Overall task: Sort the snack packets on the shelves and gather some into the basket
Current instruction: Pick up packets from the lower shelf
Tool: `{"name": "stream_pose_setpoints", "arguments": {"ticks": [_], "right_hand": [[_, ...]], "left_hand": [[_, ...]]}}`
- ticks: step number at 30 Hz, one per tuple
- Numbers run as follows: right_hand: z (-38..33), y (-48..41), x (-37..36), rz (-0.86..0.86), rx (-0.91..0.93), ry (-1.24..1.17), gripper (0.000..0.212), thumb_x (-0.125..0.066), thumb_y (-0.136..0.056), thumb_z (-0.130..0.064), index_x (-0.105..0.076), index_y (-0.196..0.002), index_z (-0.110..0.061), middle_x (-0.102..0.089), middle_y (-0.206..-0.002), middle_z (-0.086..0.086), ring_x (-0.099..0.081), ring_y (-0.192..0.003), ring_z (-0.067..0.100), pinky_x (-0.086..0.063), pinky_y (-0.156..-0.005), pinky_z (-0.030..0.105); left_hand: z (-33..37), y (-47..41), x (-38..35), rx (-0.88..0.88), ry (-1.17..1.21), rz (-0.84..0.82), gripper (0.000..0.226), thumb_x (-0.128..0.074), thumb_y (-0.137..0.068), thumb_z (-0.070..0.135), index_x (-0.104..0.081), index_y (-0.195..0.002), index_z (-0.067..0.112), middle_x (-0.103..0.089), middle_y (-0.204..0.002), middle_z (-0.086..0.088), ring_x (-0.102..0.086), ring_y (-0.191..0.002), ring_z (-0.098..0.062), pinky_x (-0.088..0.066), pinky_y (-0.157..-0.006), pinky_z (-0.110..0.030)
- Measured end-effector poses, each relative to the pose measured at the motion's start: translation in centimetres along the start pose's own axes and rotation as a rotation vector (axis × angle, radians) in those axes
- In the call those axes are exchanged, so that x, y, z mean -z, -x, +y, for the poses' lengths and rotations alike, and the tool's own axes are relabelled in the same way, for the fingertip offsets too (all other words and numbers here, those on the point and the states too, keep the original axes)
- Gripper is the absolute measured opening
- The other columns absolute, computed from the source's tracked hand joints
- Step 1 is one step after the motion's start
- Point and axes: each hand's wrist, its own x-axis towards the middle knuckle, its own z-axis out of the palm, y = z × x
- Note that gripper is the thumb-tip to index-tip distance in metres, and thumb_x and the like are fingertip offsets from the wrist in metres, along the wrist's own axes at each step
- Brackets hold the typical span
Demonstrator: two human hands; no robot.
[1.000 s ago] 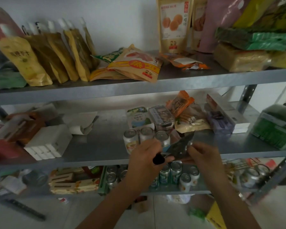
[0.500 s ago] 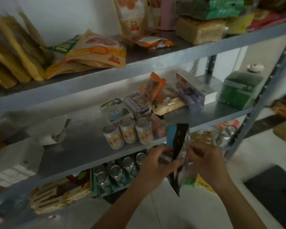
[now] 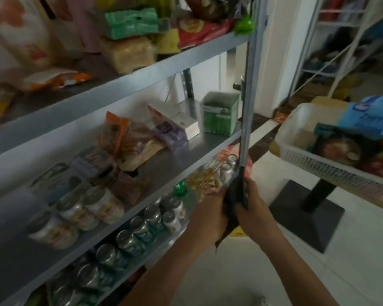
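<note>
Both hands hold a dark snack packet edge-on between them, low in front of the shelf unit's right post. My left hand grips its left side and my right hand grips its right side. A white mesh basket stands to the right on a small table, with a blue packet and other packets inside. The grey metal shelves on the left carry snack packets, among them an orange packet and a purple pack on the middle level.
Jars line the front of the middle shelf and cans fill the level below. A green box sits at the shelf's right end. The table's black pedestal base stands on the pale floor. A white rack is far right.
The view has swung right, bringing the basket into sight. Both hands carried the dark packet away from the middle shelf, rightward past the shelf post.
</note>
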Motion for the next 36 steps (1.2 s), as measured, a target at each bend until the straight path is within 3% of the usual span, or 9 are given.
{"name": "stream_pose_setpoints", "arguments": {"ticks": [5,8,11,14,19,22,27,32,36], "right_hand": [[1.6,-3.6,9.4,-0.055,-0.164,-0.38,0.069,-0.039,-0.093,0.013,-0.03,-0.136,-0.04,-0.054,-0.111,-0.011,-0.062,-0.092,0.018,-0.058,-0.07,0.039],[2.9,-5.1,13.3,-0.069,-0.133,-0.365,0.064,-0.041,-0.092,0.013,-0.037,-0.134,-0.035,-0.058,-0.1,-0.014,-0.065,-0.087,0.017,-0.059,-0.066,0.036],[3.8,-6.0,16.7,-0.023,0.016,-0.147,0.047,-0.047,-0.092,0.007,-0.053,-0.125,-0.025,-0.063,-0.108,-0.012,-0.063,-0.105,0.015,-0.058,-0.08,0.029],[3.5,-5.9,20.0,-0.097,0.102,-0.019,0.04,-0.045,-0.093,0.005,-0.056,-0.104,-0.032,-0.062,-0.101,-0.014,-0.061,-0.094,0.0,-0.053,-0.08,0.017],[4.4,-7.3,24.0,-0.098,0.081,0.277,0.028,-0.04,-0.096,0.003,-0.061,-0.113,-0.004,-0.053,-0.083,-0.009,-0.059,-0.091,0.025,-0.044,-0.072,0.014],[4.4,-8.6,25.6,-0.071,0.109,0.19,0.026,-0.044,-0.096,-0.001,-0.065,-0.097,-0.017,-0.059,-0.085,-0.012,-0.062,-0.092,0.014,-0.046,-0.08,0.016],[5.1,-11.3,28.3,0.203,0.2,0.098,0.056,-0.042,-0.091,-0.059,-0.067,-0.093,-0.008,-0.067,-0.086,0.009,-0.063,-0.077,0.017,-0.048,-0.068,0.024],[3.9,-16.0,30.9,0.549,0.214,0.298,0.02,-0.06,-0.09,-0.02,-0.07,-0.076,-0.009,-0.065,-0.069,-0.005,-0.06,-0.075,0.001,-0.048,-0.061,0.02],[2.7,-19.7,33.5,0.638,0.328,0.481,0.024,-0.059,-0.089,-0.03,-0.073,-0.081,-0.012,-0.065,-0.067,-0.012,-0.062,-0.067,-0.006,-0.048,-0.054,0.014]], "left_hand": [[2.8,-6.0,0.4,0.088,0.265,0.024,0.035,-0.046,-0.096,0.003,-0.06,-0.122,0.023,-0.068,-0.108,-0.009,-0.068,-0.09,-0.027,-0.059,-0.075,-0.048],[6.3,-8.7,-0.6,-0.037,0.065,-0.036,0.048,-0.047,-0.097,0.01,-0.046,-0.138,0.035,-0.058,-0.131,0.0,-0.06,-0.112,-0.022,-0.052,-0.089,-0.038],[9.8,-10.3,-1.8,-0.277,0.156,-0.34,0.071,-0.058,-0.094,0.034,-0.016,-0.151,0.036,-0.02,-0.156,0.012,-0.024,-0.142,-0.008,-0.029,-0.113,-0.029],[12.7,-12.0,-2.4,-0.444,0.34,-0.506,0.092,-0.056,-0.071,0.074,-0.015,-0.148,0.045,-0.009,-0.156,0.025,-0.011,-0.139,0.014,-0.017,-0.112,-0.01],[17.5,-15.9,-3.9,-0.637,0.425,-0.331,0.032,-0.072,-0.082,0.015,-0.066,-0.113,0.021,-0.065,-0.115,0.016,-0.053,-0.115,0.005,-0.039,-0.098,-0.015],[19.2,-18.3,-4.8,-0.588,0.515,-0.304,0.016,-0.073,-0.079,0.004,-0.07,-0.084,0.019,-0.069,-0.078,0.019,-0.063,-0.084,0.004,-0.044,-0.079,-0.01],[21.1,-23.8,-5.7,-0.65,0.625,-0.208,0.016,-0.071,-0.082,0.008,-0.064,-0.079,0.022,-0.065,-0.075,0.013,-0.061,-0.078,-0.002,-0.046,-0.074,-0.015],[25.0,-29.3,-5.2,-0.825,0.544,-0.313,0.01,-0.067,-0.081,0.023,-0.063,-0.086,0.015,-0.066,-0.083,0.009,-0.061,-0.079,-0.001,-0.048,-0.07,-0.014],[27.9,-33.8,-4.4,-0.907,0.628,-0.284,0.006,-0.067,-0.078,0.017,-0.062,-0.077,0.021,-0.062,-0.074,0.017,-0.058,-0.075,0.002,-0.044,-0.069,-0.011]]}}
